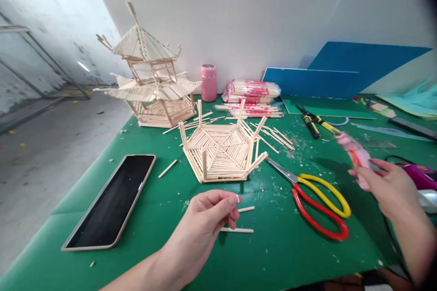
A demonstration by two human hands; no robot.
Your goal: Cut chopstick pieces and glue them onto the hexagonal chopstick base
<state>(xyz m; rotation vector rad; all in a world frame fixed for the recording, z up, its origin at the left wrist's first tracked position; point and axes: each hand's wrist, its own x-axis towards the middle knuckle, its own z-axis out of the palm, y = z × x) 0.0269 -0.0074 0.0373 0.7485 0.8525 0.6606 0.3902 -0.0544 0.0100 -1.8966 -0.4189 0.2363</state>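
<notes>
stick (238,198) between left fingertips (231,202)

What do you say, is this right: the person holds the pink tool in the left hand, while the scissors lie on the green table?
Not quite: the head view shows the pink tool in the right hand, not the left hand. The scissors do lie on the green table.

I see room over the worktop (164,213) between the phone (112,202) and the left fingers (215,194); to their right, scissors (293,179) block the low path, and straight ahead the stick frame's posts (204,163) rise.
</notes>
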